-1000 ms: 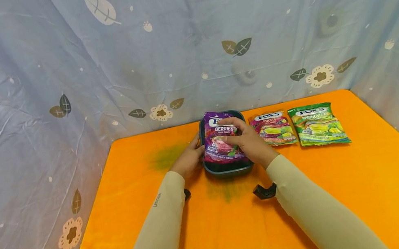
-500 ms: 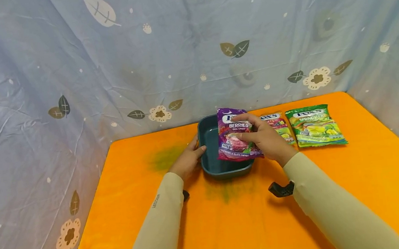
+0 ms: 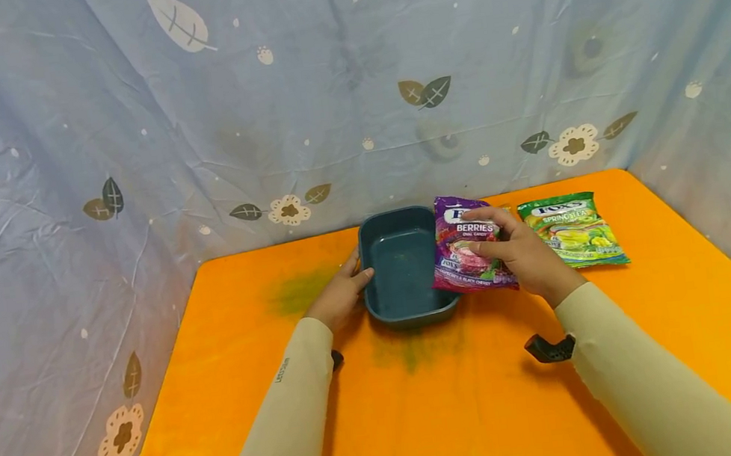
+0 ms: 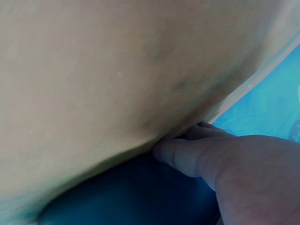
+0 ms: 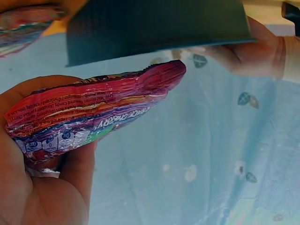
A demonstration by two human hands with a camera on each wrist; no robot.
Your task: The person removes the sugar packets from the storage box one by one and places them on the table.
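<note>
My right hand (image 3: 531,258) grips a purple Fox's Berries candy bag (image 3: 455,259) by its right side, holding it upright over the right rim of a dark teal plastic container (image 3: 404,269). In the right wrist view, the bag (image 5: 103,105) lies between thumb and fingers, close to the container's wall (image 5: 154,30). My left hand (image 3: 338,297) holds the container's left side, thumb at the rim and fingers along the outer wall. The container's bare inside shows. The left wrist view is mostly a blurred close surface, with the thumb (image 4: 180,157) visible.
A green Fox's Spring Tea bag (image 3: 572,231) lies on the orange cloth (image 3: 414,418) to the right. Another candy bag beside it is almost wholly hidden behind my right hand. A patterned grey-blue curtain (image 3: 294,78) rises behind the table and along both sides.
My right hand has carried the Berries bag rightward from over the container's middle to its right rim, uncovering the inside and covering the Fruits bag. My left hand stays at the container.
</note>
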